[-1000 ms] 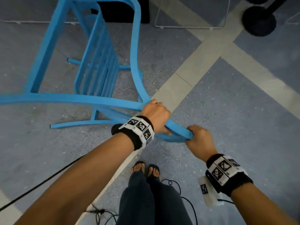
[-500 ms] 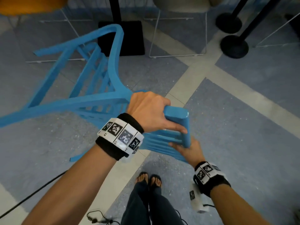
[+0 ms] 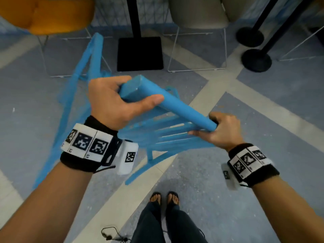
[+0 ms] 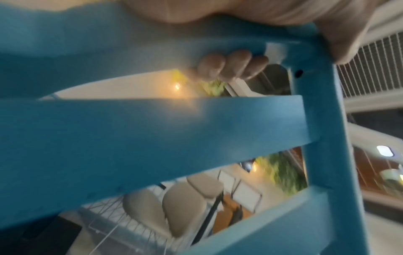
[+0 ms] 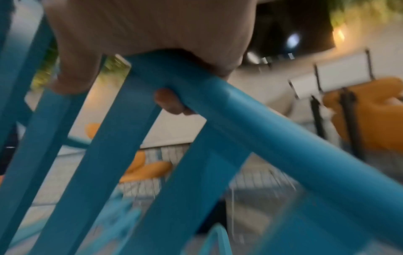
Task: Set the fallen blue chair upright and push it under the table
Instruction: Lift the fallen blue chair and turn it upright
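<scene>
The blue slatted chair [image 3: 175, 104] is tilted and held above the floor, its legs blurred at the left. My left hand [image 3: 136, 90] grips the left end of the backrest's top rail, thumb over it. My right hand [image 3: 206, 128] grips the rail's right end. In the left wrist view my fingers [image 4: 231, 65] curl under the top rail [image 4: 130, 43] above a slat. In the right wrist view a fingertip [image 5: 172, 101] hooks behind the rail [image 5: 261, 129]. Ahead stands the table's black square base [image 3: 140, 53] with its post; the tabletop is out of view.
An orange chair [image 3: 43, 13] on wire legs stands far left and a beige chair [image 3: 198, 11] to the right of the table base. Two black stanchion bases [image 3: 256, 60] are at the far right. My feet [image 3: 164, 199] and a cable [image 3: 112, 235] are below.
The chair has swung up from lying low on the floor, and its backrest rail now sits higher and nearer me. My right hand has shifted from the slats to the rail's right end.
</scene>
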`<state>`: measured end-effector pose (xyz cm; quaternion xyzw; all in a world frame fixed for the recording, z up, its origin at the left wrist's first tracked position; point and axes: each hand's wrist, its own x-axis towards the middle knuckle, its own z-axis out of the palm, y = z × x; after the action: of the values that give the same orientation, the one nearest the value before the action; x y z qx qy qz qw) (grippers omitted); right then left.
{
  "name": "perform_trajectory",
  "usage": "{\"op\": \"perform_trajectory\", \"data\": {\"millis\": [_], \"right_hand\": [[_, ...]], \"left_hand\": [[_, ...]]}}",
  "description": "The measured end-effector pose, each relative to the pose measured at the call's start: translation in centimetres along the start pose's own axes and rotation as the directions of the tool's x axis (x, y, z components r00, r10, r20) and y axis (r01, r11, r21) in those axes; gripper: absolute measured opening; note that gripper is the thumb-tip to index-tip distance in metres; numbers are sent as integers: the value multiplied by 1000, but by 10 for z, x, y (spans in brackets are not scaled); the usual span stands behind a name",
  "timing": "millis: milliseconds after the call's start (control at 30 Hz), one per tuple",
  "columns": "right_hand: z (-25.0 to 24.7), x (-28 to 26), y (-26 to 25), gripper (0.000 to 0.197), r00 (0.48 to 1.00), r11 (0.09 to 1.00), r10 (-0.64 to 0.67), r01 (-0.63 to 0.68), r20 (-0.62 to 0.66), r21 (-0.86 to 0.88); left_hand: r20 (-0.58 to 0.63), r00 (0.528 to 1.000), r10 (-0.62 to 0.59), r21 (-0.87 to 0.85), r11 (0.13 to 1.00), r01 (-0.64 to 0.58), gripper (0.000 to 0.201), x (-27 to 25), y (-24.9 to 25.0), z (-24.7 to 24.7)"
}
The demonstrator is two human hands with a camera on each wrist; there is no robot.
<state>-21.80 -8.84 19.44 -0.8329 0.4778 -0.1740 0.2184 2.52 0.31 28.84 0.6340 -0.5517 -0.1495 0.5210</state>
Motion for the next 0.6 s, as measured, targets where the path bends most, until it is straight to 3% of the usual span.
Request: {"op": "perform_trajectory", "data": {"millis": [100,167,267,500,600], "right_hand": [[-43,11,-44,62,990,981,-136,138,21,-139],[-61,14,-80,65,982,958,-187,188,24,-218],[-64,12,-122,63,962,915,-271,266,25,-302],[-25,-27,-145,64,934,859,-336,355,119,-369],[2,-51,-148,64,931,842,-334,364,144,-398]], "left_hand": [[-166,986,-25,-189,982,-7,30,-18,11,-36],[-278,958,-66,-285,958,-16,32,-33,6,-57],[-429,881,-199,-389,921,19,32,-56,-16,-78],[-443,760,-476,-476,843,251,49,-123,-70,-85],[-480,693,-537,-523,810,265,27,-140,-84,-94]]}}
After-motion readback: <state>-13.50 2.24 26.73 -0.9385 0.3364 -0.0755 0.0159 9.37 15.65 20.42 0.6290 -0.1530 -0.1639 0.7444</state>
